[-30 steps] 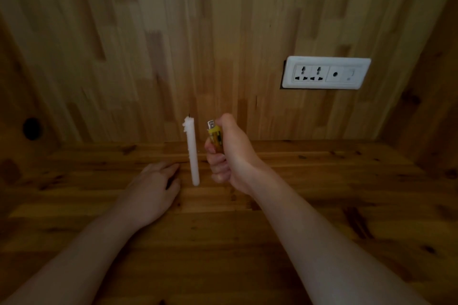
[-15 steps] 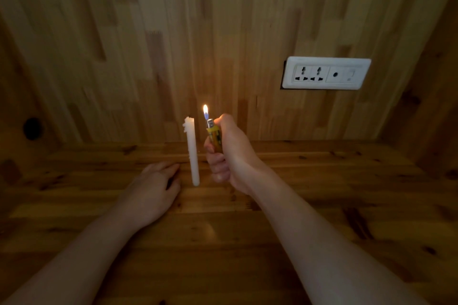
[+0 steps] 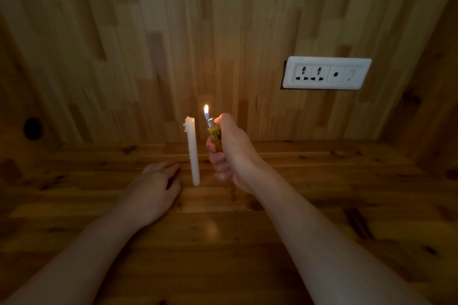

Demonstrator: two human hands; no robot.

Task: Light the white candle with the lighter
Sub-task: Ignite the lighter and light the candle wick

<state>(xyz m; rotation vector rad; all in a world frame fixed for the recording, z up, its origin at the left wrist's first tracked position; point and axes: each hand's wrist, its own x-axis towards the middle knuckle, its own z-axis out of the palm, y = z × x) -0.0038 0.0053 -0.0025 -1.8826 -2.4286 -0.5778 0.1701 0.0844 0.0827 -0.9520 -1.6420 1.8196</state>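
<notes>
Slim gap: lit lighter [image 3: 215,137] beside candle [image 3: 192,151], prob. unlit.

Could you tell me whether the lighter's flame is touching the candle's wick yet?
Apart. The head view shows dark wall between the flame and the candle wick.

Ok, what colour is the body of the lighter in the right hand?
Translucent yellow plastic lighter with a silver metal top, seen in the head view.

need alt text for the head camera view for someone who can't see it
A right hand holds a lit yellow lighter just right of an upright, unlit white candle on a wooden table. The left hand rests flat on the table beside the candle; a white wall socket sits on the wood-panelled wall.
</notes>
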